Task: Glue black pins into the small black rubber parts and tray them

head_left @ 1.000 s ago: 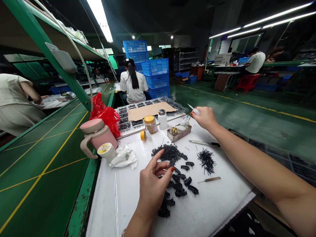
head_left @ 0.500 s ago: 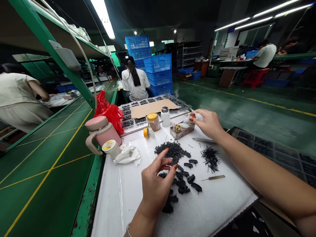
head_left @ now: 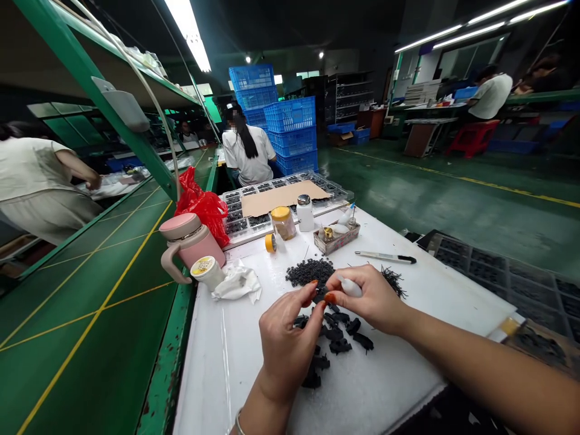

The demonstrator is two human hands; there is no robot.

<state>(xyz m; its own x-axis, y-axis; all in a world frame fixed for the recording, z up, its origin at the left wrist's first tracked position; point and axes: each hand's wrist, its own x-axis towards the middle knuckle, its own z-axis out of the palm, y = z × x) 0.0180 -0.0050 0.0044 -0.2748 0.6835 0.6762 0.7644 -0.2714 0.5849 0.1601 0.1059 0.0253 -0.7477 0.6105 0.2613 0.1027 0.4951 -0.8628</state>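
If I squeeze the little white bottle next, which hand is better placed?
Probably your right hand: it holds the white bottle close to the other hand's fingertips. Your left hand seems taken up with a small black part.

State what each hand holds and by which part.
Right hand: white teardrop-shaped bottle, by its rounded body. Left hand: apparently small black piece; gripped part unclear.

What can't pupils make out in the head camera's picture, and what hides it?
All in the head view:
Dark piece: partly covered by the left hand.
White bottle: partly covered by the right hand.
Dark sticks: partly behind the right hand.
Black rings: too small to count.
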